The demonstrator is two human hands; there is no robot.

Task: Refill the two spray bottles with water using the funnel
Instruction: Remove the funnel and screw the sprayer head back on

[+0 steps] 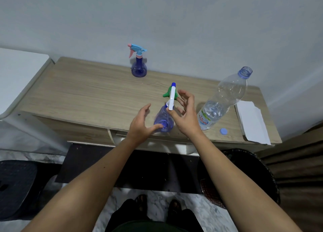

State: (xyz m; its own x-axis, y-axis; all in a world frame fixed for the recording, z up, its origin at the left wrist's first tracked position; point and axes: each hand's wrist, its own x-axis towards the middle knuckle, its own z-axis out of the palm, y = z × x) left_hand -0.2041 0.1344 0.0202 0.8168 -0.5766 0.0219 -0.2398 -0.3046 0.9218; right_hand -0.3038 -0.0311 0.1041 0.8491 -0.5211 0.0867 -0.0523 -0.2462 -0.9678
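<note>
A blue spray bottle (139, 69) with a light-blue and pink trigger head stands at the back of the wooden table (78, 95). A second clear-blue spray bottle (163, 119) with a white and blue spray head (172, 97) stands near the front edge. My left hand (141, 125) is to its left, fingers relaxed, thumb touching its lower body. My right hand (185, 112) is to its right, fingers loosely spread, thumb at the back end of the white head. A green funnel (167, 93) lies behind the head, partly hidden.
An uncapped water bottle (222, 102), about a third full, stands to the right with its blue cap (223, 131) on the table beside it. White paper (251, 121) lies at the right end. A black stool (17, 186) and a dark basket (244, 175) are on the floor.
</note>
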